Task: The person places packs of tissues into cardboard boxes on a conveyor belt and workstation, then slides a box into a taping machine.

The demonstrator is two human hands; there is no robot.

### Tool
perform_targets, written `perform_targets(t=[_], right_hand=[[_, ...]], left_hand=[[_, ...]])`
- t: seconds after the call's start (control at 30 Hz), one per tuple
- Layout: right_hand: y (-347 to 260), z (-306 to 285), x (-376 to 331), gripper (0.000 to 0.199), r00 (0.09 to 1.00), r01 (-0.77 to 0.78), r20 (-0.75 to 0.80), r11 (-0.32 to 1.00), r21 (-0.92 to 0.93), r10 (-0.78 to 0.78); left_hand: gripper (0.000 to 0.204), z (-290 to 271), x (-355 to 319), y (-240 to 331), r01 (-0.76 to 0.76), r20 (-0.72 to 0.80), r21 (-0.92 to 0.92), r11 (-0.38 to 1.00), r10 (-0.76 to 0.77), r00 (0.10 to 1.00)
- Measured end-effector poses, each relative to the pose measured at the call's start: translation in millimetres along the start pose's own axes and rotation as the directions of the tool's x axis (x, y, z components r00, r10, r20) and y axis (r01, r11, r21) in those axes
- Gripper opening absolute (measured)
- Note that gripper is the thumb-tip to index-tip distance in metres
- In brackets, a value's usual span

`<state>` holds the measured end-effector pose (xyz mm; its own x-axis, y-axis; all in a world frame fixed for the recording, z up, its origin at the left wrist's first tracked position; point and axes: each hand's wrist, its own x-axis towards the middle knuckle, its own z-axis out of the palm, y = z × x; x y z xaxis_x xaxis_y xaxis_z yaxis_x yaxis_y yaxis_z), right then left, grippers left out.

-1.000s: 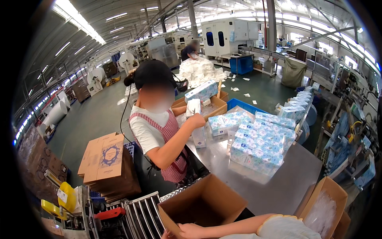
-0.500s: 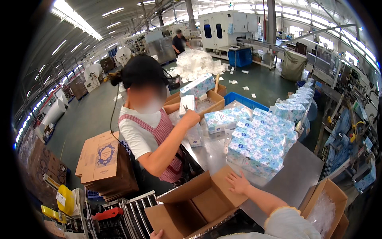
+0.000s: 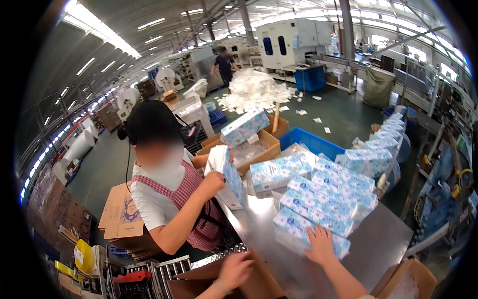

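Note:
The outstretched fingers of my right hand (image 3: 321,245) rest on top of the nearest blue-and-white floral tissue pack (image 3: 290,226), at the front of a group of similar tissue packs (image 3: 323,202) on the metal table. My left hand (image 3: 236,271) is over the open brown carton (image 3: 264,279) at the lower edge, near its flap. Motion smears its fingers, so their grip cannot be made out. Across the table's left corner, a co-worker (image 3: 172,199) in a checked apron holds a tissue pack (image 3: 226,177) upright with both hands.
A blue bin (image 3: 311,142) and cardboard boxes (image 3: 249,152) stand beyond the metal table (image 3: 378,229). Packs line a conveyor (image 3: 383,142) at right. Left are a roller conveyor (image 3: 169,269) and stacked flat cartons (image 3: 119,214). A box of clear film (image 3: 411,281) is at lower right.
My right hand has left the carton flap and reached forward onto the nearest pack. My left hand has risen from the carton's near edge. The co-worker has turned the held pack upright.

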<state>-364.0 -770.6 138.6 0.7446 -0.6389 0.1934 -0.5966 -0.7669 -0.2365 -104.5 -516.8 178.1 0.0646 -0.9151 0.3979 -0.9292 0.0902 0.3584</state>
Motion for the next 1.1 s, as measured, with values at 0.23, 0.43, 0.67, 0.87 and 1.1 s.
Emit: perform_targets(t=[0.23,0.43,0.67,0.87,1.1], right_hand=[[80,-8,-55,0.080,0.916,0.087,0.342,0.936,0.342,-0.211],[93,-22,16,0.089,0.998,-0.001,-0.063,0.994,-0.106,-0.006],[79,-16,-21,0.119,0.873,-0.436,0.250,0.899,0.021,0.418],[51,-59,-118,0.143,0.673,-0.286,0.552,0.861,-0.420,0.493],[4,-20,-94,0.120,0.984,-0.108,0.136,0.991,-0.079,0.118]], left_hand=[[0.078,124,161,57,-0.352,0.637,0.041,0.935,0.247,0.730],[0.061,87,154,98,-0.448,0.664,-0.008,0.894,0.340,0.666],[0.070,-122,52,86,-0.115,0.333,0.064,0.991,0.087,0.939],[0.049,-153,-116,110,0.597,0.207,-0.604,0.527,-0.620,0.757],[0.059,-44,-258,42,0.451,0.423,0.142,0.881,-0.466,0.777]])
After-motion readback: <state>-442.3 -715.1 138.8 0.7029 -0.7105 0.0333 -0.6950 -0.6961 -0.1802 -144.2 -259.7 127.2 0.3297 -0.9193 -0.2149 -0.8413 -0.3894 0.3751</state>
